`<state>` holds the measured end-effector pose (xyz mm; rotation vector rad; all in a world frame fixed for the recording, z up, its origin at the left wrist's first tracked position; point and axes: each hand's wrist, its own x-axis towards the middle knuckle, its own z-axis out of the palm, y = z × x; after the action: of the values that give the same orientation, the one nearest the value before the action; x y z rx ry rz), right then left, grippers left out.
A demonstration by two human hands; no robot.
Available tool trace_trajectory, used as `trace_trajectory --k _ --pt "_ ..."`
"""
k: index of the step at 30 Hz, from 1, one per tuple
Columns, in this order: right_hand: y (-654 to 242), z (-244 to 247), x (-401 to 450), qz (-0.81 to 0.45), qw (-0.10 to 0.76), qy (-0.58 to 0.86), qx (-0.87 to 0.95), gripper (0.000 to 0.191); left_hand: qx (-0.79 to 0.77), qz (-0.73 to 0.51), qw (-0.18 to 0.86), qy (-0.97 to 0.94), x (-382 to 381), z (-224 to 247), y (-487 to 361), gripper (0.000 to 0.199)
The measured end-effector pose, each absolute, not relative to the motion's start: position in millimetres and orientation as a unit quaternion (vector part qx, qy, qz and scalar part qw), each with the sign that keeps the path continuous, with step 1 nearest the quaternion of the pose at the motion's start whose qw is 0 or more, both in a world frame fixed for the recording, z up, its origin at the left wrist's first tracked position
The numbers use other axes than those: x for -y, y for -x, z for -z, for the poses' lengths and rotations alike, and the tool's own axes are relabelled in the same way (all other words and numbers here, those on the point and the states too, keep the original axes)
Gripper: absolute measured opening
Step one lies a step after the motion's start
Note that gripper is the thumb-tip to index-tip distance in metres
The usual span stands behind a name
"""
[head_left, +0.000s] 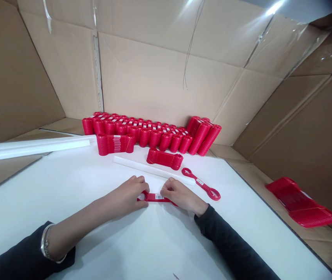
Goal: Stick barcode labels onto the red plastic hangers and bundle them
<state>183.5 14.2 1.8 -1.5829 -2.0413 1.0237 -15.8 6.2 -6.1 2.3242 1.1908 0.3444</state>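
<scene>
A red flat piece with ring-shaped ends and a white barcode label [151,197] lies on the white table in front of me. My left hand [135,194] grips its left end between thumb and fingers. Over its right part is my right hand [179,193], with thumb and forefinger pinched together at the label's right edge. The piece's right end is mostly hidden under that hand. To the right lies a single similar red piece [203,184]. A stack of red pieces [165,159] stands just beyond a white roll [151,168].
Many bundled red stacks [154,138] line the back edge by the cardboard wall. Another stack [115,144] stands before them. Long white rolls [37,147] extend off the left edge. At far right is a red bundle [303,202], beyond the table's edge [276,216].
</scene>
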Motion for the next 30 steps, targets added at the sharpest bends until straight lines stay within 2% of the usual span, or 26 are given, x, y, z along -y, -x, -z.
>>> trace_trajectory --k 11,16,21,30 --pt "-182.9 -1.4 -14.7 -0.346 0.178 0.559 0.732 0.019 -0.432 -0.121 0.244 -0.86 -4.1 3.7 15.1 0.011" --pt "-183.6 0.6 -13.9 -0.333 0.181 0.559 0.737 0.019 -0.405 -0.099 0.241 -0.876 -0.8 -1.0 15.0 0.027" --pt "-184.1 2.0 -14.0 -0.332 0.179 0.561 0.737 0.017 -0.391 -0.089 0.245 -0.883 0.3 -2.9 14.9 0.031" --pt "-184.6 4.9 -14.2 -0.328 0.17 0.561 0.741 0.019 -0.377 -0.07 0.226 -0.895 -2.1 -2.8 15.2 0.029"
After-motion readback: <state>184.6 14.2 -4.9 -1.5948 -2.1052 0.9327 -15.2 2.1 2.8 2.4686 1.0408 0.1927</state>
